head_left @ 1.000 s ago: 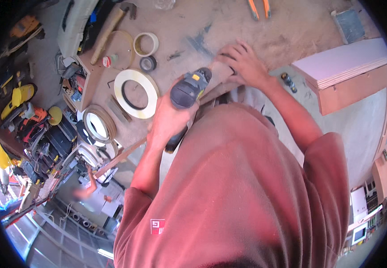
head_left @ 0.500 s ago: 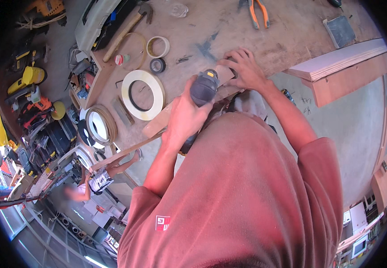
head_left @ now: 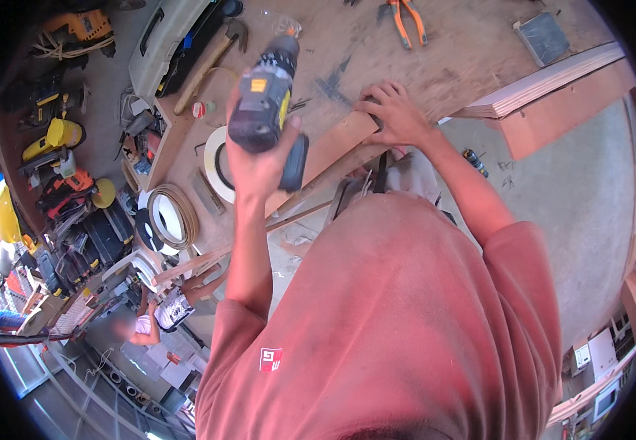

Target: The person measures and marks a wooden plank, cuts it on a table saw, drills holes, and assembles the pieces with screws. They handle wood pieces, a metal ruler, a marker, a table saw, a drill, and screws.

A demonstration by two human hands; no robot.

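Drill [head_left: 253,125] swung clear of right hand [head_left: 397,114], left hand [head_left: 257,174] clenched round it, yellow label [head_left: 258,86] ahead of thumb [head_left: 289,137]; right's gripping board [head_left: 341,143]

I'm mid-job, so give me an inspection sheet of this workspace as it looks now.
Surface: brown table with dark marks.
Job's things: power drill, pointing toward the table's far side; wooden board along the near edge.
Clutter: orange-handled pliers, hammer, grey pad, brown roll.
Grips: left grip around the drill; right grip at the board's right end, firmness unclear.
Cables: pale cord beside an orange tool, far left.
Surroundings: another person at lower left; wooden panels at right.
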